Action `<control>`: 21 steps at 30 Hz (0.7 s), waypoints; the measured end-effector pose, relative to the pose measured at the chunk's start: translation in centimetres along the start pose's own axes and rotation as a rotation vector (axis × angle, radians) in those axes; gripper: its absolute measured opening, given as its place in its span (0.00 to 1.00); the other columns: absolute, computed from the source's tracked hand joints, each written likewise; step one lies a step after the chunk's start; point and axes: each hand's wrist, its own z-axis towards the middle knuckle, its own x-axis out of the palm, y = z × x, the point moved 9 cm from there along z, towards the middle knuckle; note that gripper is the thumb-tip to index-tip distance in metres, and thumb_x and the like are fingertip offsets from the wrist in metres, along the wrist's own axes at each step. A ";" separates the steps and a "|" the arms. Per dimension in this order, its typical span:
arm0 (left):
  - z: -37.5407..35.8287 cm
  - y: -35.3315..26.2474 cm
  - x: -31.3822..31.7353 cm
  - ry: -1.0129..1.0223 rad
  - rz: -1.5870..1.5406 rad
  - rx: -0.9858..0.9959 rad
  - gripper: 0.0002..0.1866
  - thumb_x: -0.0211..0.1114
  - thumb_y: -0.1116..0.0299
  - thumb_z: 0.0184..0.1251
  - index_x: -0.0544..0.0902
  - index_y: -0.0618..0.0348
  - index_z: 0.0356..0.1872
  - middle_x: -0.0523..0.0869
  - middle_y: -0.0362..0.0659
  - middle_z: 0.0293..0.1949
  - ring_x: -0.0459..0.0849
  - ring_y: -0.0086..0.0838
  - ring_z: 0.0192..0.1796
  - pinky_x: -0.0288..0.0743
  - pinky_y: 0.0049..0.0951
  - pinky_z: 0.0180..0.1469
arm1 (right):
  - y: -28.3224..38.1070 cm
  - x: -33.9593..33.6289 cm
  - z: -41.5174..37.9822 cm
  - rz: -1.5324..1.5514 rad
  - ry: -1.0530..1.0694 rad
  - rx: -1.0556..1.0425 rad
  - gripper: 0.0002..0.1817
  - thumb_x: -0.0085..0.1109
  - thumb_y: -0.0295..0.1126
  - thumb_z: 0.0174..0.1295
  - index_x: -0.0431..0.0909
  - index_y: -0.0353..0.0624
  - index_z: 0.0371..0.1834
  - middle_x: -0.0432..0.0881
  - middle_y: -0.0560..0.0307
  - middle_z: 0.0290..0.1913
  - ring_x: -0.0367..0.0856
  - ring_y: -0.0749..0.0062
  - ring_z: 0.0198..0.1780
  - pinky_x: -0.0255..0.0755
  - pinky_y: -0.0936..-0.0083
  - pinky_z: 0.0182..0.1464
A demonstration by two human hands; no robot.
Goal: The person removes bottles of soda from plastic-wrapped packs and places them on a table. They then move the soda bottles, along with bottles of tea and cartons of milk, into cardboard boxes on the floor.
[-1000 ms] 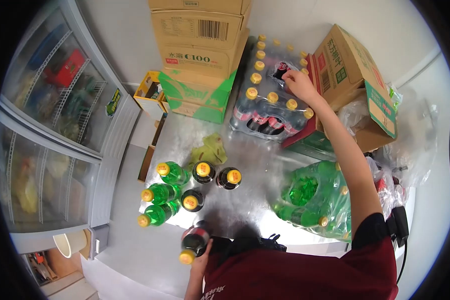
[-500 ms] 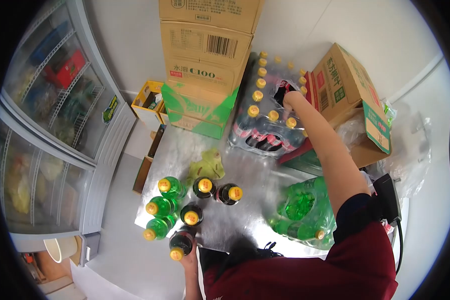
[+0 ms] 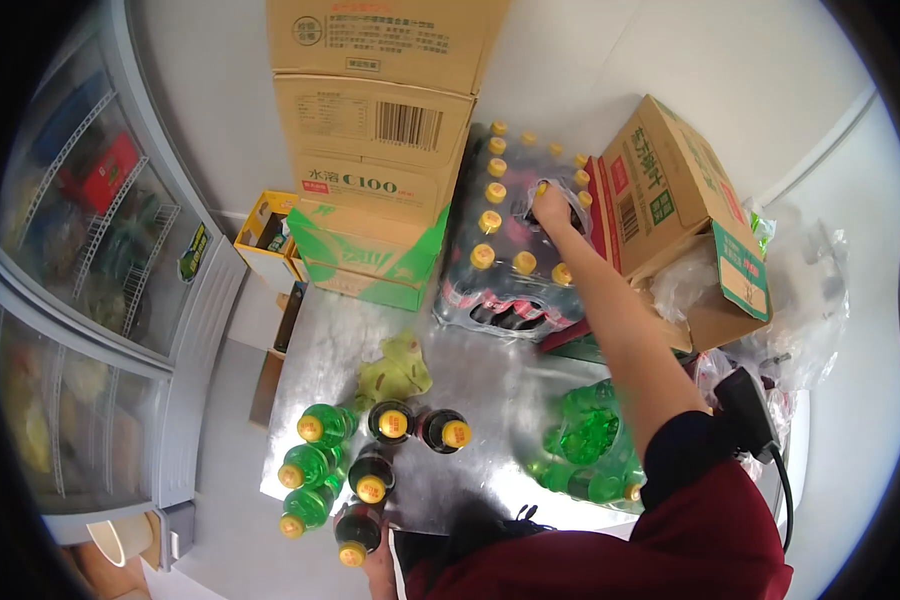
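At the table's near edge, my left hand (image 3: 378,562) is closed on a dark cola bottle (image 3: 358,528) with a yellow cap; the bottle hides most of its fingers. My right hand (image 3: 552,208) reaches into a torn opening in a shrink-wrapped pack of cola bottles (image 3: 510,290). Its fingers close around the neck of a bottle, just below a yellow cap (image 3: 541,189). Beside my left hand stand several cola bottles, one of them here (image 3: 372,468), and a row of green soda bottles (image 3: 315,465).
A yellow-green cloth (image 3: 395,372) lies on the metal table (image 3: 490,400). Tall cartons (image 3: 370,130) stand behind it. An opened carton (image 3: 660,190) leans beside the cola pack. Wrapped green bottles (image 3: 590,430) lie under my right arm. A glass-door fridge (image 3: 100,250) is at left.
The view has shifted, so most things appear lower and further left. My right hand has moved onto a bottle neck in the torn opening. The left-hand bottle stands closer to the others.
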 end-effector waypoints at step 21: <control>-1.6 4.0 -0.3 0.116 0.116 -0.235 0.17 0.66 0.73 0.50 0.73 0.66 0.42 0.78 0.45 0.38 0.75 0.31 0.41 0.69 0.29 0.44 | -2.6 1.3 0.9 0.294 0.136 0.206 0.30 0.56 0.43 0.47 0.67 0.31 0.48 0.77 0.44 0.32 0.78 0.63 0.29 0.73 0.73 0.33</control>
